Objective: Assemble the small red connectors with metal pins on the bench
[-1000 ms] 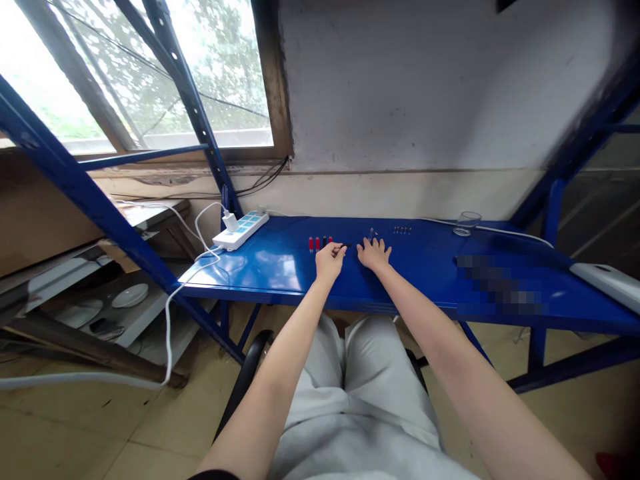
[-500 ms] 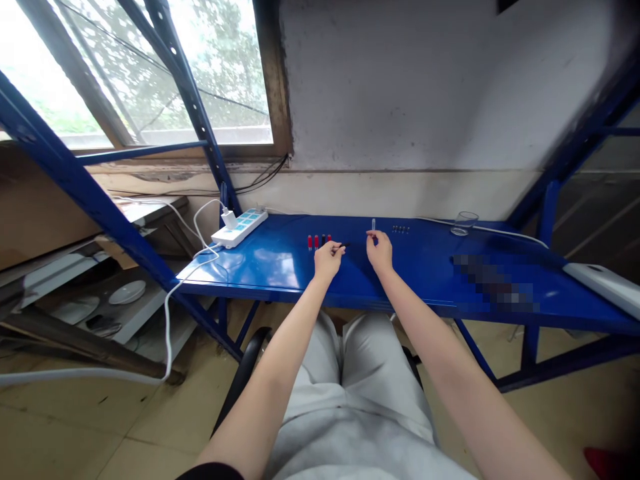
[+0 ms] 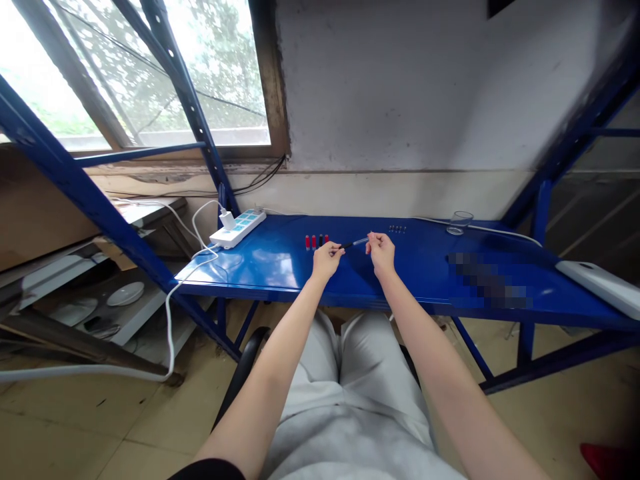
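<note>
Over the middle of the blue table, my left hand (image 3: 326, 260) pinches a slim black pen part (image 3: 346, 247) whose tip points right. Opposite it, my right hand (image 3: 382, 252) is closed on the end of a clear pen barrel (image 3: 360, 241). The two parts lie in one slanting line and seem to meet between my hands; whether one sits inside the other is too small to tell. Just behind my left hand stand several short red and black caps (image 3: 314, 242). Several tiny metal pieces (image 3: 397, 229) are lined up beyond my right hand.
On the blue table (image 3: 270, 267), a white power strip (image 3: 237, 229) with a plug sits at the left. A clear glass (image 3: 459, 224) stands at the back right, near a blurred-out dark object (image 3: 487, 280). A white object (image 3: 600, 283) lies at the right edge.
The clear barrel was upright in my right hand and is now tipped over to the left, its end at the black part. My left hand has barely moved.
</note>
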`<state>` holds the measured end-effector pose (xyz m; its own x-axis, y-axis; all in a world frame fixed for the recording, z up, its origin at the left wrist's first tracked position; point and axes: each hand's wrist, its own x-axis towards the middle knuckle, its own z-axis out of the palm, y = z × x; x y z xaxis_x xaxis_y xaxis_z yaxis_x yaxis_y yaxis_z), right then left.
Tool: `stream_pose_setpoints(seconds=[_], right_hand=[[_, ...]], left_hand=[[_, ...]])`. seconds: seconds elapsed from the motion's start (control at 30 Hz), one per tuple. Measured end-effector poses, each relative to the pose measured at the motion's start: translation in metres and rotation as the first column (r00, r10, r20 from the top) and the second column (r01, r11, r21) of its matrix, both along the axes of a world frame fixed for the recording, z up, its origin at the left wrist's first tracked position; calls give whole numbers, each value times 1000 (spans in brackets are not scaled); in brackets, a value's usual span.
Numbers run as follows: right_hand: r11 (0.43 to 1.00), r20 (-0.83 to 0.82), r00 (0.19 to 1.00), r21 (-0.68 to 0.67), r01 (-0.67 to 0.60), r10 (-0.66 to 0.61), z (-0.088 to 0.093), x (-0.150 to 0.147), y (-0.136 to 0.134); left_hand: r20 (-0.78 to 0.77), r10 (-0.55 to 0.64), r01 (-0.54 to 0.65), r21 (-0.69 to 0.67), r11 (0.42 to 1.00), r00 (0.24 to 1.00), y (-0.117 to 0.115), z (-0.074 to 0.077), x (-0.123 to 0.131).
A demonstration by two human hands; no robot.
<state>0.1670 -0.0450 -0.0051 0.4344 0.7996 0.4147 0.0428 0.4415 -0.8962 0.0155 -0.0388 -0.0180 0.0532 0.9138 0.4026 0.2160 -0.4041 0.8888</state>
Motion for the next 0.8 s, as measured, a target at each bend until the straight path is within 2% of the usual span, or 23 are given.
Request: stream_pose_setpoints(seconds=[0.17,0.43,0.63,0.8], right_hand=[[994,-80,991,-30,-107,104,-1,-1,1],[993,-219,973,-70,-95,77,0,2,2],[977,-260,954,-104,-185,153,-2,2,3],[964,-217,955,-126,-233,203,-2,1,2]], left_hand=[[-2,-21,21,-8,1000,1000,-2,3,0],[36,-96,96,-11,995,995,-2,1,0],[47,-120,121,-13,993,992,-1,0,-1],[44,-129,130,-23,991,991,0,-1,-1]])
